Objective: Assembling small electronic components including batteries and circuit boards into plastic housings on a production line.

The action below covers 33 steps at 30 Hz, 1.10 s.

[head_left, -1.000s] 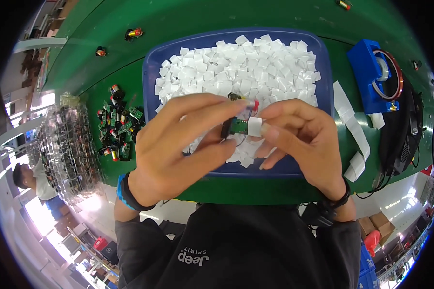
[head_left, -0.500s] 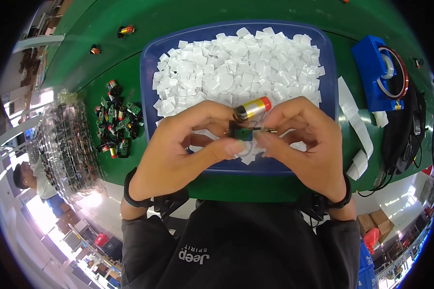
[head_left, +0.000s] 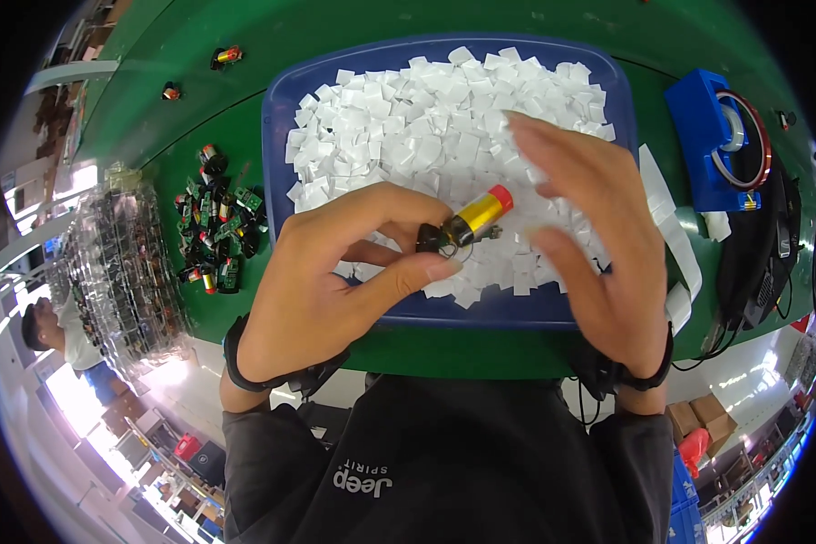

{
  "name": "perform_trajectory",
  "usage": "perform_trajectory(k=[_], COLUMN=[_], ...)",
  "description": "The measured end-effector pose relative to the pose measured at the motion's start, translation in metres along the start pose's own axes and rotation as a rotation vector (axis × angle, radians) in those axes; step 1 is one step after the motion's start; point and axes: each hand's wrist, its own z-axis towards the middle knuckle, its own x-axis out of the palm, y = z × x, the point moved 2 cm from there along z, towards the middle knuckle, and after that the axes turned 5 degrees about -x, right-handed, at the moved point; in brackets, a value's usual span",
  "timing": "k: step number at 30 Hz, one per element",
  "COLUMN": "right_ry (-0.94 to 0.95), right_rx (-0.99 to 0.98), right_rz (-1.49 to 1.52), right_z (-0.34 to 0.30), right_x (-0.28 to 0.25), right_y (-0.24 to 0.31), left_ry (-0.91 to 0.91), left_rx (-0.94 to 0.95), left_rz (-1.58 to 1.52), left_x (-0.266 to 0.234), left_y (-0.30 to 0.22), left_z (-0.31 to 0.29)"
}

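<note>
Between the thumb and fingers of my left hand is a small wired assembly, whose gold-and-black cylinder with a red end points up and to the right. Its dark base and thin wires show beside my thumb tip; my fingers hide the rest. My right hand is off the assembly, its thumb and fingers spread apart with nothing visible between them. Both hands are above a blue tray heaped with small white square pieces.
A pile of similar assemblies with green circuit boards lies left of the tray, beside stacked clear plastic trays. Two loose assemblies lie farther back. At right are a white strip, a blue tape dispenser and a black bag.
My right hand has let go of the assembly, opened, and moved right and away. My left hand keeps hold of it, and the cylinder now tilts more steeply.
</note>
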Motion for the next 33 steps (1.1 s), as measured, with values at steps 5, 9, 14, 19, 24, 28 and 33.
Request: perform_trajectory(k=[5, 9, 14, 19, 24, 28, 33], right_ry=[0.082, 0.042, -0.028, 0.036, 0.025, 0.018, 0.039], right_rx=[-0.209, -0.087, -0.13, -0.235, -0.275, -0.159, -0.148], right_rz=[0.036, 0.074, 0.069, 0.014, 0.1, 0.096, 0.019], right_z=[-0.005, -0.01, -0.01, -0.009, -0.011, -0.011, -0.011], right_x=[0.004, 0.005, 0.007, 0.006, 0.013, 0.009, 0.009], right_y=[0.003, 0.013, 0.014, 0.014, 0.016, 0.02, 0.025], left_ry=[0.012, 0.021, 0.058, 0.144, 0.146, 0.073, 0.176], left_rx=[0.08, -0.019, -0.231, -0.012, -0.203, -0.17, -0.323], left_rz=[0.08, 0.05, -0.149, -0.332, -0.741, -0.542, -0.363], left_x=[0.004, 0.009, 0.012, 0.01, 0.016, 0.014, 0.005], left_y=[-0.001, -0.002, -0.001, 0.009, 0.005, 0.0, 0.0], left_z=[0.0, -0.001, -0.001, 0.009, 0.01, -0.001, -0.004])
